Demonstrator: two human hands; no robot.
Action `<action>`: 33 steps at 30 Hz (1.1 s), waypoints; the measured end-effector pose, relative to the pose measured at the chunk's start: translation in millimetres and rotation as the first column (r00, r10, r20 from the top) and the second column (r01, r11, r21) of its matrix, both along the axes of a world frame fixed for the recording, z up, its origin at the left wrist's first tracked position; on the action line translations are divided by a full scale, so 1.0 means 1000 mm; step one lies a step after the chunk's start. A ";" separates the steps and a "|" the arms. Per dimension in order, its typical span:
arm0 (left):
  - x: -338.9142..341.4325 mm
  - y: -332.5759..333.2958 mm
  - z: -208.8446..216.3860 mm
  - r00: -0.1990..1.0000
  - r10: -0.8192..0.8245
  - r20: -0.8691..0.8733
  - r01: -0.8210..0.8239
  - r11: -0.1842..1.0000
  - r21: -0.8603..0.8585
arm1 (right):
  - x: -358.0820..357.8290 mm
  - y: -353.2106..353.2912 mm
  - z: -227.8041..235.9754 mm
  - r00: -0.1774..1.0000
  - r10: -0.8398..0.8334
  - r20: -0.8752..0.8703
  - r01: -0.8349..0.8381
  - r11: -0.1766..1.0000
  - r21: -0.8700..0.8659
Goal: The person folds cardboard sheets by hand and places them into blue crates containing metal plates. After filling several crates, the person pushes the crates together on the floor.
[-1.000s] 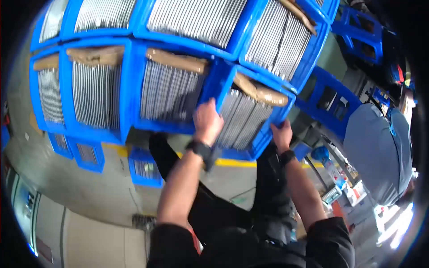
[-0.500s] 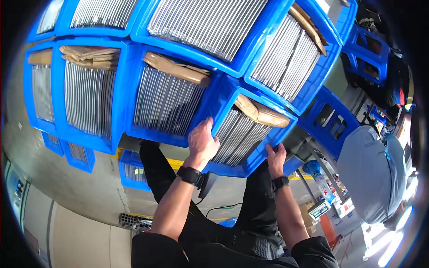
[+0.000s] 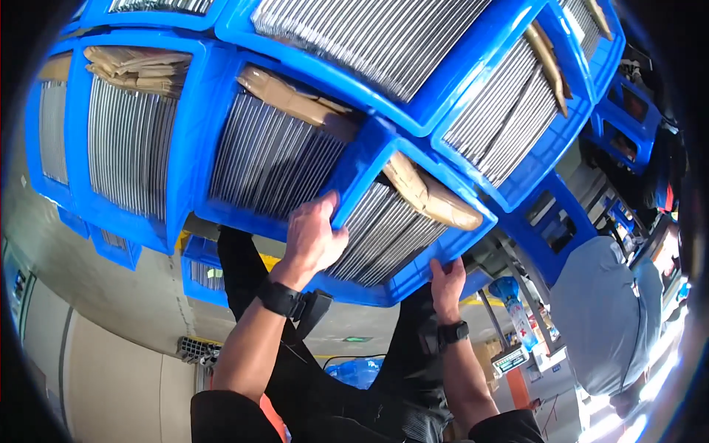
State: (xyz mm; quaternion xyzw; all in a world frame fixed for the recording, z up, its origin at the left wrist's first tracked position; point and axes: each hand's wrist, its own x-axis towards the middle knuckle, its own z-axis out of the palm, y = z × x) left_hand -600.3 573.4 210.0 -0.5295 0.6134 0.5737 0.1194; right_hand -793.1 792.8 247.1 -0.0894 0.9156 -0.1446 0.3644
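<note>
In front of me is a blue plastic crate (image 3: 413, 283) packed with a row of thin silvery plates (image 3: 384, 235) on edge. Folded brown paper (image 3: 428, 196) lies along its far end. My left hand (image 3: 314, 235) grips the crate's left rim, its fingers curled over the edge. At the near right corner, my right hand (image 3: 447, 286) holds the rim with the thumb on top; the fingers below are partly hidden. Directly left, another blue crate (image 3: 244, 219) holds similar plates and brown paper, its right side overlapped by the gripped crate.
More filled blue crates stand beyond, including a large one (image 3: 413, 118) and one at right (image 3: 509, 198). Others line the left (image 3: 159, 235). A small crate (image 3: 203, 294) sits lower on the floor. A person in grey (image 3: 602, 317) is at the right, near a blue slotted frame (image 3: 543, 221).
My view has shifted, with surrounding crates sliding outward in the picture. Both hands keep their hold; the gripped crate sits a little lower and further left against its left neighbour.
</note>
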 end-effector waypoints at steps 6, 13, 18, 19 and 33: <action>0.017 -0.014 0.002 0.997 0.014 -0.079 -0.033 0.970 -0.240 | 0.013 -0.026 -0.011 0.988 -0.087 0.131 0.089 0.996 -0.009; 0.029 -0.042 -0.001 0.996 -0.049 -0.076 0.033 0.979 -0.203 | 0.033 -0.038 -0.008 0.969 -0.206 0.137 0.208 0.978 0.001; 0.030 -0.032 0.001 0.993 -0.045 -0.107 0.023 0.980 -0.198 | 0.035 -0.030 -0.007 0.975 -0.196 0.109 0.194 0.981 0.031; 0.031 -0.033 0.001 0.993 -0.045 -0.110 0.023 0.981 -0.192 | 0.036 -0.033 -0.006 0.978 -0.181 0.106 0.179 0.983 0.024; 0.055 -0.069 -0.009 0.997 0.041 -0.063 -0.054 0.973 -0.226 | 0.063 -0.084 -0.004 0.939 -0.250 0.238 0.264 0.964 -0.030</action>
